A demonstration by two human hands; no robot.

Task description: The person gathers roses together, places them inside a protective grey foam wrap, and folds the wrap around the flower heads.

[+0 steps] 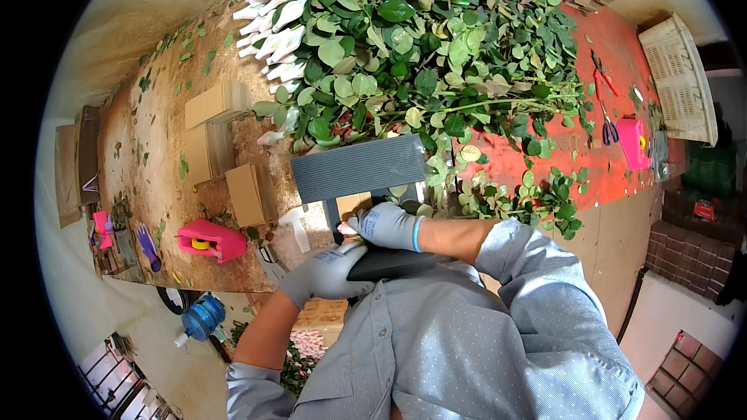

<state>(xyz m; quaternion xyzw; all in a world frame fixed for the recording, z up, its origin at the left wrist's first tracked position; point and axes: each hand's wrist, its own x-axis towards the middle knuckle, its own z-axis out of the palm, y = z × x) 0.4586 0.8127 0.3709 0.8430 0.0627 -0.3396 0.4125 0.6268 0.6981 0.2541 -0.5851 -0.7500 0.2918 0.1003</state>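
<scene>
My left hand (330,271) and my right hand (386,226) both wear grey gloves and meet at the dark stand close to my body. Between their fingers shows a small pink and white flower head (345,228); which hand grips it is not clear. A piece of brown cardboard (353,203) lies just beyond my right hand, under a ribbed grey panel (359,168). A black padded part (397,263) is beside my left thumb. Past the panel lies a large heap of leafy rose stems (432,52), with flower heads in white netting (286,41) at its left end.
Stacks of cardboard pieces (252,193), a pink tape dispenser (211,241) and a white hammer-shaped tool (296,227) are on the left. On the red surface at right lie red-handled pliers (604,76), scissors (609,128) and another pink dispenser (633,143), near a white plastic crate (680,79).
</scene>
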